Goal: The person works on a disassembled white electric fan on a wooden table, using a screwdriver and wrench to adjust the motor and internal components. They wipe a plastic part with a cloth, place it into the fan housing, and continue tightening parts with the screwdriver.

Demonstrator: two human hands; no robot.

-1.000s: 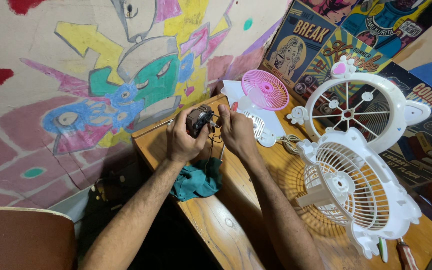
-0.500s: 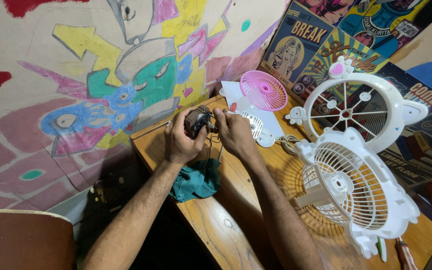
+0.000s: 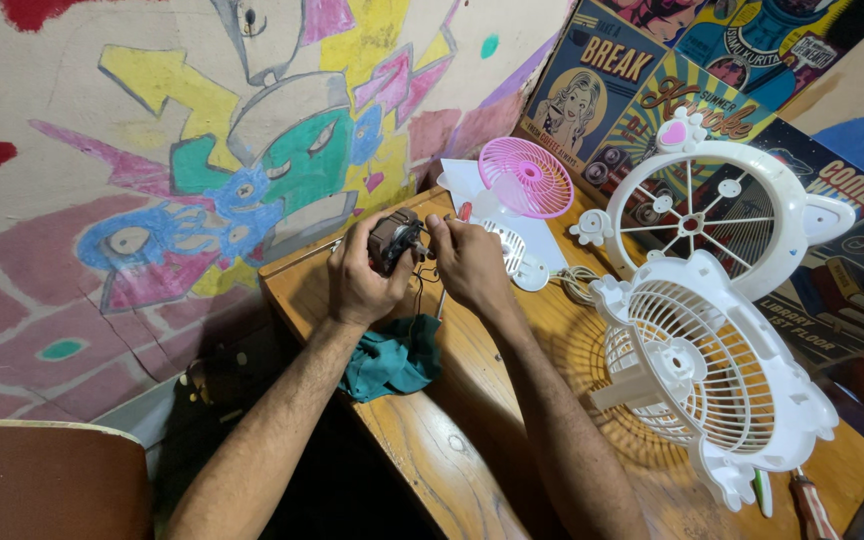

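Both hands (image 3: 357, 275) (image 3: 467, 262) clasp fan motor (image 3: 393, 240).

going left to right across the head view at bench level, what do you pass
green cloth → left hand → small motor → right hand → pink fan grille → white fan guard lying flat

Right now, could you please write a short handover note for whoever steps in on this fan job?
Left hand grips the small dark fan motor above the wooden table. Right hand pinches at the motor's front end.
Fan is apart: white rear grille and white front guard lie to the right, pink grille behind the hands, teal cloth at the table edge.
Left: motor work, then reassembly.
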